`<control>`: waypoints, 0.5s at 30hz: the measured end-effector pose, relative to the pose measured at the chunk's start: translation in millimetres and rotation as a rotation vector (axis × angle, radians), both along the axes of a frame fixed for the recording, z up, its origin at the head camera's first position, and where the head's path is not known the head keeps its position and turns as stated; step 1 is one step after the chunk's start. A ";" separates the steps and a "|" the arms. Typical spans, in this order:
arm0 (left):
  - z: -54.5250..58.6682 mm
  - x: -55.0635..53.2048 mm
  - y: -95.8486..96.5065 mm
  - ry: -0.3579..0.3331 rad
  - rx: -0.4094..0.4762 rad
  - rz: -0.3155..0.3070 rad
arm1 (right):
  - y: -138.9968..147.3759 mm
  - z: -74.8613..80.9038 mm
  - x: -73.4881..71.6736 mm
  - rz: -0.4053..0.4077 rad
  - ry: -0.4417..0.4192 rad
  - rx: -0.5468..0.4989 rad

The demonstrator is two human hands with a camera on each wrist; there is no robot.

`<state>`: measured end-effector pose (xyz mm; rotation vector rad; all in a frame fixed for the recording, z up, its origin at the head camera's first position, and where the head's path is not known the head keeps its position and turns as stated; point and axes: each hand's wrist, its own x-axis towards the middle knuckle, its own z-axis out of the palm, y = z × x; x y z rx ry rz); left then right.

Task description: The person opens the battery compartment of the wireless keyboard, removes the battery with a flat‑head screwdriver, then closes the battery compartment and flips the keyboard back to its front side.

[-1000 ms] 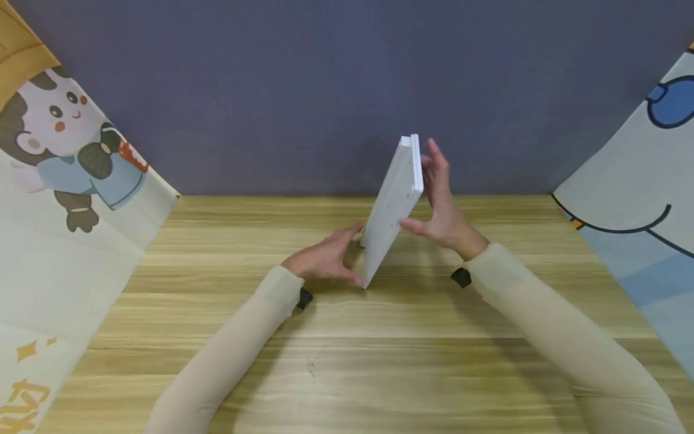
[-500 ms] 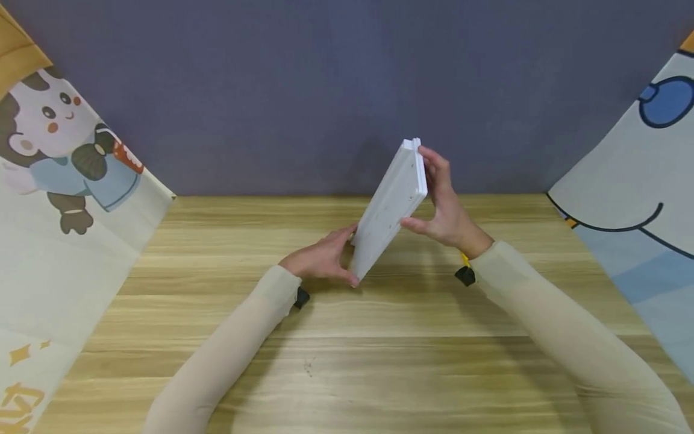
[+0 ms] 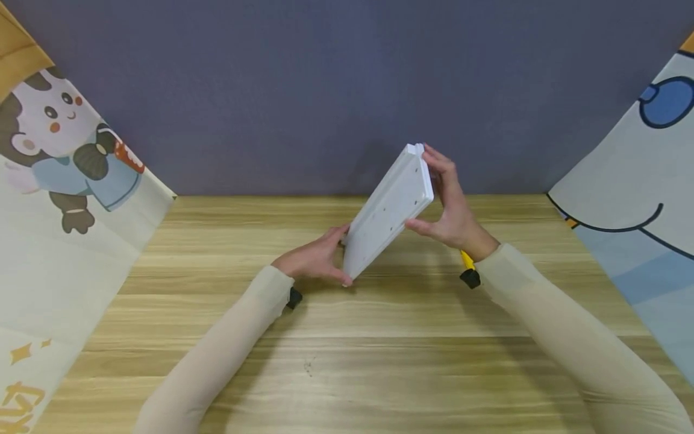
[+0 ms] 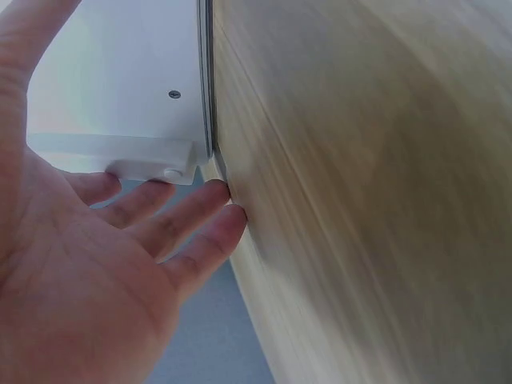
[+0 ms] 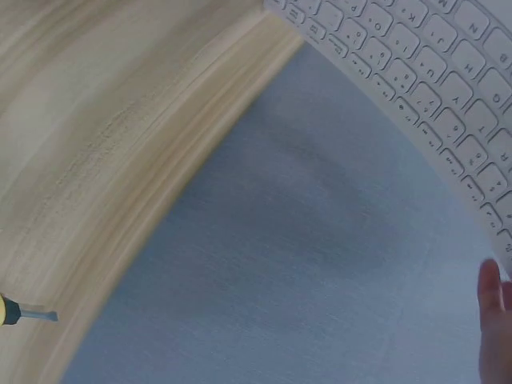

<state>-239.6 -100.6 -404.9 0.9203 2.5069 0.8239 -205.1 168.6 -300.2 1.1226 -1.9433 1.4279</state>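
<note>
A white keyboard (image 3: 387,214) is tilted in the head view, its right end raised and its screw-dotted underside toward me. Its keys (image 5: 448,88) show in the right wrist view, facing away from the head camera. My left hand (image 3: 314,256) holds the low end between thumb and fingers. In the left wrist view its fingers (image 4: 184,224) lie by the raised ridge at the keyboard's edge, close to the tabletop. My right hand (image 3: 452,208) grips the raised end, thumb on the near edge and fingers at the far corner. Whether the low end touches the table cannot be seen.
A screwdriver (image 5: 28,313) with a yellow and black handle lies on the wood-grain table (image 3: 379,361), partly hidden by my right wrist in the head view. A dark grey panel (image 3: 271,96) stands behind; printed cartoon panels flank both sides.
The keyboard has tipped lower and slid left at its low end, showing more of its underside. My left hand has shifted slightly left; my right fingers have closed on the upper corner.
</note>
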 end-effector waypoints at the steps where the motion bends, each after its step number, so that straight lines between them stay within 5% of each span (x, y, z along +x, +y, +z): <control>1: 0.1 0.1 -2.0 0.003 -0.003 0.000 | -0.6 0.9 2.1 -0.015 0.006 0.001; 9: 0.8 -0.5 -20.7 0.024 -0.041 0.033 | 5.6 -8.6 3.5 -0.048 0.014 0.026; 15: -0.7 -1.4 -30.8 0.038 -0.057 0.062 | 16.6 -18.6 3.8 -0.038 -0.069 0.049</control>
